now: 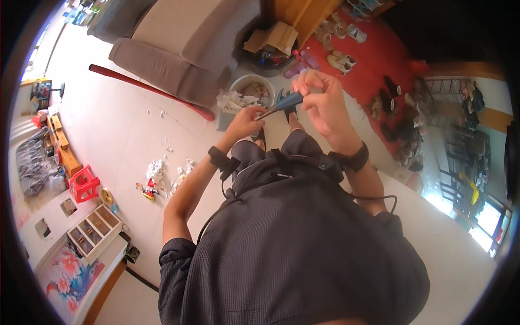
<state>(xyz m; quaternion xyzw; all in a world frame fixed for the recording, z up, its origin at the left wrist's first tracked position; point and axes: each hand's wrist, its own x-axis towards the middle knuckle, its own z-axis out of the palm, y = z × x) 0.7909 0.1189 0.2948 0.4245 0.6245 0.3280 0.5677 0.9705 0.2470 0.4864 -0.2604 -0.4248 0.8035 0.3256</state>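
Observation:
In front of my knees, a dark blue, tapered tool (290,101) with a thin grey metallic end is held between both hands. My left hand (246,123) is closed on the thin grey end. At the wider blue end, my right hand (327,105) is raised with its fingers curled and pinched on it. The exact kind of tool cannot be made out. Just beyond it stands a pale round bin (253,82) with crumpled waste inside. White litter lies against a light grey container (225,119) beside the bin.
White scraps (156,170) are scattered on the tiled floor at left. A long red pole (151,91) lies alongside the grey sofa (157,70). A red stool (84,184) stands further left. An open cardboard box (279,38) and a red mat (360,70) with shoes are ahead.

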